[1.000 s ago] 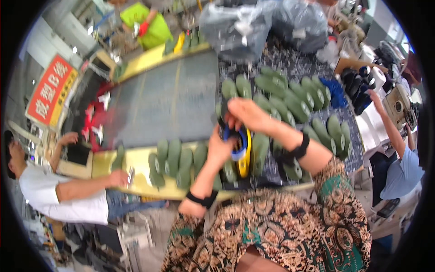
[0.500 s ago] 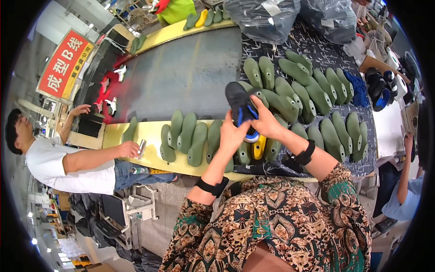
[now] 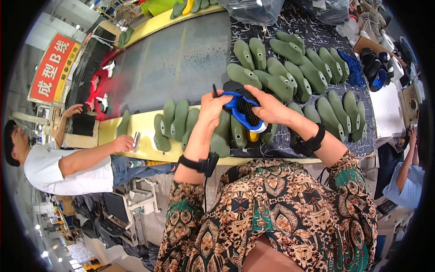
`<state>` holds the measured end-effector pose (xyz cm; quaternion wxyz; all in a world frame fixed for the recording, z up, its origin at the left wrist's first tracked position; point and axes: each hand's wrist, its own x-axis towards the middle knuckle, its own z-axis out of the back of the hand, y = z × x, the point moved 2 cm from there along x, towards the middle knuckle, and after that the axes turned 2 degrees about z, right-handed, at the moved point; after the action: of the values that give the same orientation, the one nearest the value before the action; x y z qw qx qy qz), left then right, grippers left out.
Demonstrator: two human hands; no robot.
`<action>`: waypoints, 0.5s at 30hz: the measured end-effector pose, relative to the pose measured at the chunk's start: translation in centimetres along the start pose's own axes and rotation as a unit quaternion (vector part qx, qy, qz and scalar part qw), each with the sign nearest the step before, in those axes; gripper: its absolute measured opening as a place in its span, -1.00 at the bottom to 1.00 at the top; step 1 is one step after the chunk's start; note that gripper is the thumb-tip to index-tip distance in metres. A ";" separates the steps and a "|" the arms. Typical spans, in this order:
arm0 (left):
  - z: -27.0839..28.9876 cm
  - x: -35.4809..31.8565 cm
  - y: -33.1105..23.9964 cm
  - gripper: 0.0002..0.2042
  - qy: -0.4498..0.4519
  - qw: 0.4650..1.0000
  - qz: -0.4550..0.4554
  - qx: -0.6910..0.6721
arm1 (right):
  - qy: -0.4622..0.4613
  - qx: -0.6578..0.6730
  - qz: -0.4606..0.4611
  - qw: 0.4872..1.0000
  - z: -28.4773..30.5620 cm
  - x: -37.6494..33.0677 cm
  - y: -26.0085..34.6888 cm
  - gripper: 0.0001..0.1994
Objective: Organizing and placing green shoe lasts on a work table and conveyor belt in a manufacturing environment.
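Observation:
Between my hands, over the near edge of the worktable, is a black shoe upper (image 3: 236, 88) with a blue lining. Its opening faces me and shows a black dotted inside. My left hand (image 3: 213, 108) pinches the blue collar edge on one side. On the other side my right hand (image 3: 270, 103) grips the upper, fingers along the outside and thumb at the opening. Just below it, partly hidden, are green shoe lasts (image 3: 239, 132) and a yellow last (image 3: 253, 136).
Many green lasts (image 3: 299, 81) cover the dark patterned cloth (image 3: 294, 143) on the right. A conveyor belt (image 3: 176, 68) runs at left, with a yellow ledge (image 3: 147, 131). A co-worker (image 3: 68, 165) stands left, holding a metal object. Plastic bags (image 3: 253, 11) lie at the back.
The shoe upper has been tilted, so its blue-lined opening now faces up toward me. My left hand has moved left and up to the collar edge. The whole view has shifted slightly.

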<state>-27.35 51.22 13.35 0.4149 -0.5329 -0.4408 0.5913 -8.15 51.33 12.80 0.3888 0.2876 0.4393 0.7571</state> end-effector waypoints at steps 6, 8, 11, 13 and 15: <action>-1.7 0.7 -0.2 -0.80 0.142 0.989 -0.024 0.028 | -0.117 -0.029 0.031 0.992 0.3 0.6 0.0 -0.62; -1.5 0.7 0.1 -0.80 0.162 0.987 -0.006 0.005 | -0.094 -0.011 -0.018 0.995 0.3 0.2 -0.4 -0.64; -1.4 0.2 0.9 -0.77 0.174 0.983 0.043 -0.043 | -0.085 0.024 -0.071 0.994 0.0 -0.5 -1.0 -0.66; -1.5 0.0 1.1 -0.79 0.155 0.981 0.073 -0.089 | -0.084 0.016 -0.078 0.993 0.0 -0.7 -0.6 -0.66; -1.4 0.6 2.3 -0.83 0.113 0.985 0.087 -0.101 | -0.073 -0.016 -0.056 0.996 -0.1 -0.7 -0.5 -0.69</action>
<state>-26.07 51.26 10.90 0.3529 -0.6716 -0.4007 0.5136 -7.67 50.85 12.29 0.4659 0.3108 0.4132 0.7180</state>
